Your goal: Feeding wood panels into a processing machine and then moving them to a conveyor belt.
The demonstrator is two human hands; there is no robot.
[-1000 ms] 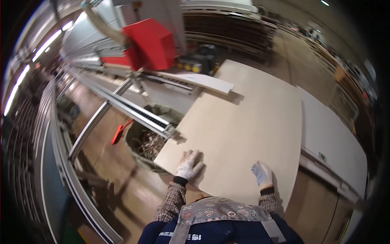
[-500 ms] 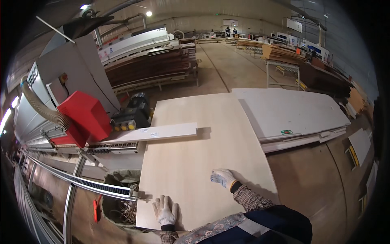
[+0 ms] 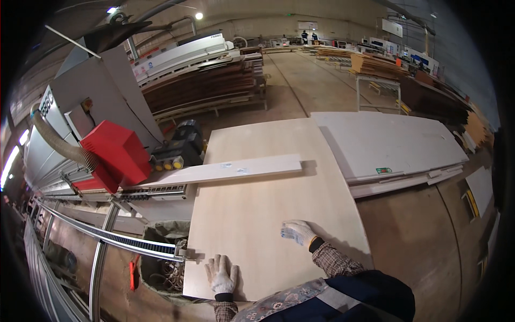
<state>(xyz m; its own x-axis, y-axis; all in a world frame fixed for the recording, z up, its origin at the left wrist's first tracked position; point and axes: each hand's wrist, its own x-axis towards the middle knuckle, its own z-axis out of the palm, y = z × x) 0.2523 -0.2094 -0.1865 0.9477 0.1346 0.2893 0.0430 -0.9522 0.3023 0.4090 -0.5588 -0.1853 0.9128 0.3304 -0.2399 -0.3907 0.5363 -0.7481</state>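
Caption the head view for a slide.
Two gloved hands, left hand and right hand, rest flat on a pale wooden panel beside a red-hooded machine.

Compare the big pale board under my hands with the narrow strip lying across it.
The large pale board is wide and runs away from the person; the narrow strip is slim and lies crosswise. Both gloved hands, left hand and right hand, press the board; the strip is untouched. Both are flat and light-coloured.

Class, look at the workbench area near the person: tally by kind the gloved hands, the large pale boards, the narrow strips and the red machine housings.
Gloved hands: 2, left hand and right hand, both flat on the big pale board
Large pale boards: 2, that one and the white board beside it
Narrow pale strip: 1
Red housing: 1
Total: 6
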